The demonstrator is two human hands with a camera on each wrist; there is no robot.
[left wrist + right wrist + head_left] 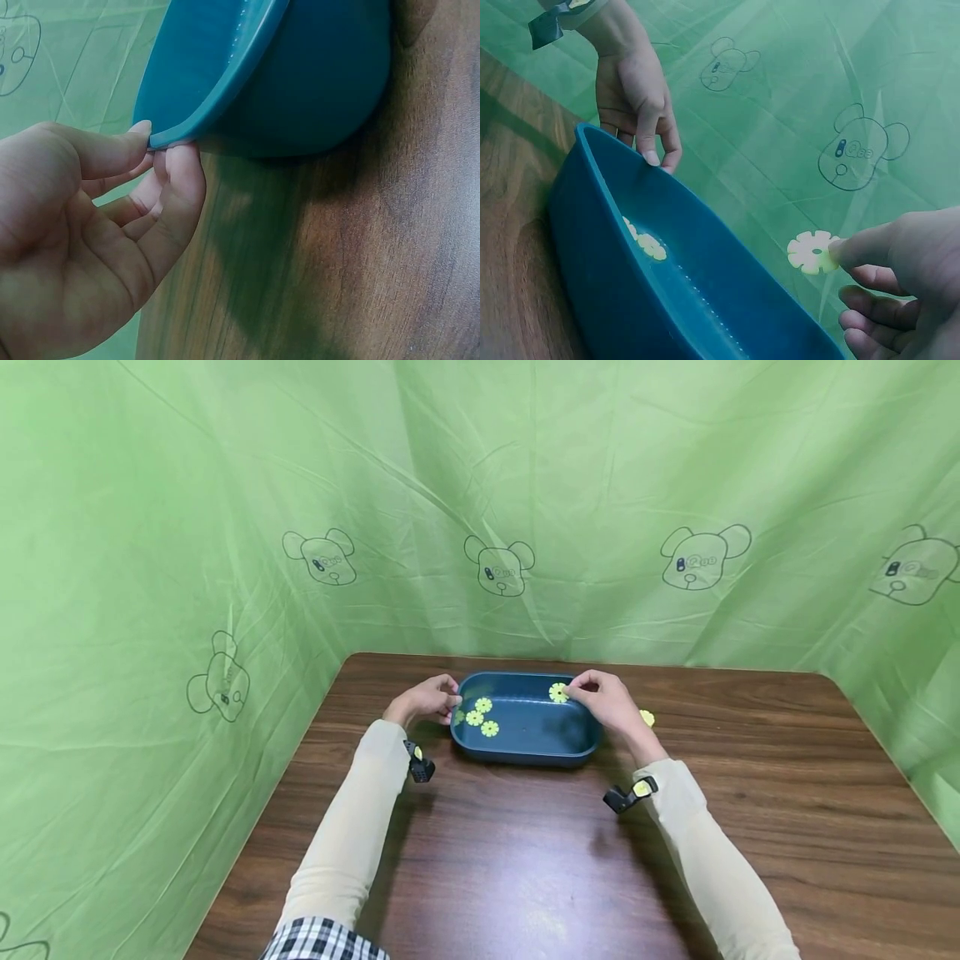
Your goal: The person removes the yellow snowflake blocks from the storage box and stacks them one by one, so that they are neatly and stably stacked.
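Note:
A blue oblong basin (525,760) stands on the table, with several yellow flower-shaped pieces (490,728) lying at the left of its floor. My left hand (426,700) pinches the basin's left rim; in the left wrist view the thumb of that hand (97,217) lies on top and fingers lie beneath. Above the basin's right part, my right hand (611,703) holds one yellow flower piece (558,693) between thumb and finger. The right wrist view shows this flower (810,252) clear of the rim, its notched edge and centre hole visible.
Another yellow piece (647,718) lies on the brown wooden table (750,760), right of the basin and partly behind my right wrist. A green curtain (592,468) with printed bear heads hangs behind and to the left. Both wrists wear black camera mounts.

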